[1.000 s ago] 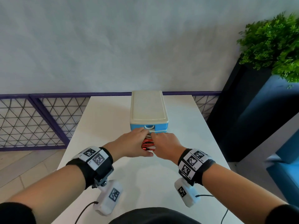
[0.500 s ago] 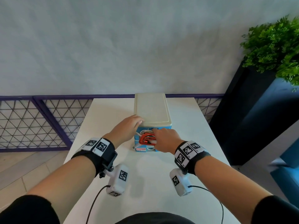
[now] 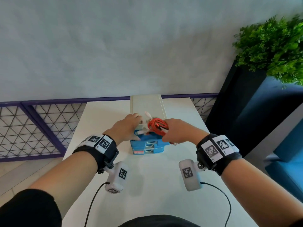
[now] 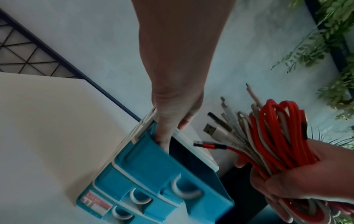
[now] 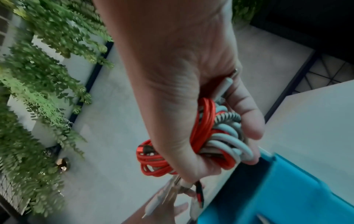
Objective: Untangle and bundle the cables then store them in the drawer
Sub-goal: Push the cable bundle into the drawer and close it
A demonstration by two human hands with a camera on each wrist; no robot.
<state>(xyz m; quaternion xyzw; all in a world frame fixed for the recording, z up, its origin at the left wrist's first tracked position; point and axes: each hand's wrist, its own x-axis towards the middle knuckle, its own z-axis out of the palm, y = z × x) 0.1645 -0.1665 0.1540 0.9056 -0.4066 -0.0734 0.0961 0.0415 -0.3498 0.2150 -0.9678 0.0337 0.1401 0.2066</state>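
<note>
Head view says we're pretty much at the last step: the cables (image 3: pixel 157 127) are already coiled into one red-and-white bundle, and the top drawer (image 3: pixel 148 138) of the little blue drawer unit (image 3: pixel 147 149) on the table (image 3: pixel 157 185) is pulled out. What's left, I'd say, is dropping the bundle in and pushing the drawer shut. Nothing seems to be stored yet, though the drawer's inside is dark and only partly visible.

Right hand (image 3: pixel 177 131) has its fingers (image 5: pixel 247 106) and thumb wrapped tight around the middle of the bundle, with the plug ends fanning out toward the left hand. It hangs right above the open drawer, not touching it as far as I can tell.

Left hand (image 3: pixel 127 126) is at the unit's top left corner, fingers (image 4: pixel 164 136) hooked down over the drawer's back left corner, steadying it
</note>
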